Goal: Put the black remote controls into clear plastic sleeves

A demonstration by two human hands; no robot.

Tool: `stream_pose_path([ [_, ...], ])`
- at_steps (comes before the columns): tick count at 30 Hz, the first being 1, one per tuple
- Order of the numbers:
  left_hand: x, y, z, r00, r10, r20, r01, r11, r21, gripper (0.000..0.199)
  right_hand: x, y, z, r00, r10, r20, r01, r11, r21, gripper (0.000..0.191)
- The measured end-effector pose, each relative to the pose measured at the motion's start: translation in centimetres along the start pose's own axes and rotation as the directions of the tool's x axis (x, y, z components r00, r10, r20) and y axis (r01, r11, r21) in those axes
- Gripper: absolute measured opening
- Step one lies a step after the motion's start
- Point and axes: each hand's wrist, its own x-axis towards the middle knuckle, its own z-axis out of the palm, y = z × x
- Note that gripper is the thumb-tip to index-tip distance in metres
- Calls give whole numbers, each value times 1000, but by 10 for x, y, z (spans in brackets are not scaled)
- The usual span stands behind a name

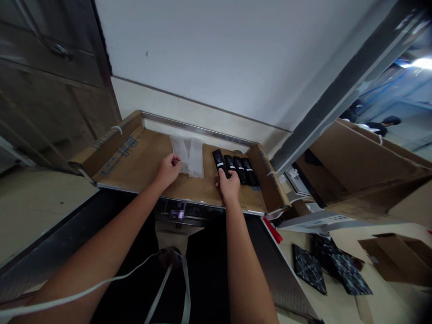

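Note:
My left hand [169, 170] is closed, its fingertips pinching the edge of a clear plastic sleeve [180, 146] on the cardboard-lined tray. Another flat translucent sleeve [196, 157] lies just to the right of it. My right hand [228, 183] grips the lower end of a black oblong item [218, 157] with a small white label, thumb on top. What kind of item it is, I cannot make out. Several matching black items [249, 171] lie side by side to its right, near the tray's right wall.
The cardboard tray [141, 166] has raised side walls and stands against a white wall [202, 54]. A large open carton [364, 171] is on the right. Dark patterned bags [342, 265] and a smaller box [398, 256] lie on the floor. A white cord [84, 292] crosses the lower left.

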Motion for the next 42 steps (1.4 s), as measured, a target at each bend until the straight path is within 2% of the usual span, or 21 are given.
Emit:
stream_pose_path([
  [18,1,-2,0,1000,14,0,-14,1000,9,10,0,1,-2,999,-47,7,47,996,-70,44],
  [42,0,1,-1,1000,7,10,-7,1000,30,9,-4,-4,-3,999,-43,22,45,996,-82,44],
])
